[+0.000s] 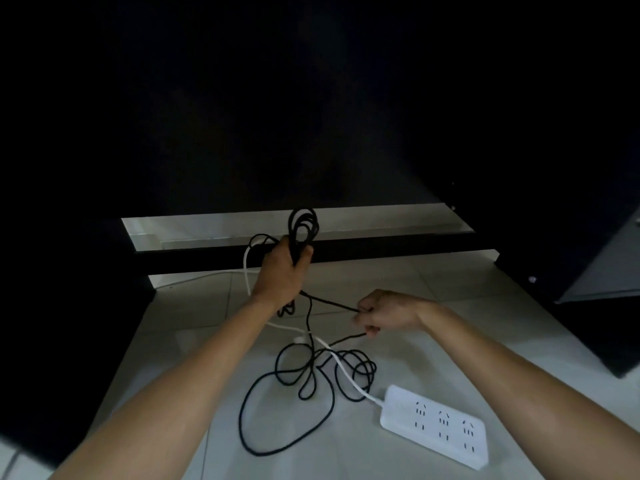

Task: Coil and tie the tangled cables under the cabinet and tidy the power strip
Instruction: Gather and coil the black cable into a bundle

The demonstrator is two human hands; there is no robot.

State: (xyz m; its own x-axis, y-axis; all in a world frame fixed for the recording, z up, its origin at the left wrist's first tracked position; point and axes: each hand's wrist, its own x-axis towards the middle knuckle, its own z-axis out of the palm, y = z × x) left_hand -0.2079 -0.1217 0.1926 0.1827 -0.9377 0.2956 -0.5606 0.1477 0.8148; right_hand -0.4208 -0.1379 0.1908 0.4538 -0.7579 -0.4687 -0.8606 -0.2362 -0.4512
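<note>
From the head camera, my left hand (281,271) has its grip wrapped tight around a bundle of thin black cable loops (304,226), held up in front of the dark cabinet's low rail (381,249). My right hand (388,311) sits lower and to the right, its grip pinching the same black cable where a short taut run leads back to the bundle. The loose remainder (294,386) sprawls on the pale tiled floor (433,292) below and between my hands, nearer my right. It crosses the white cord (341,365) of the white three-socket power strip (436,426) lying toward the floor's near right. I judge the next wrap runs right-to-left, up to the bundle.
</note>
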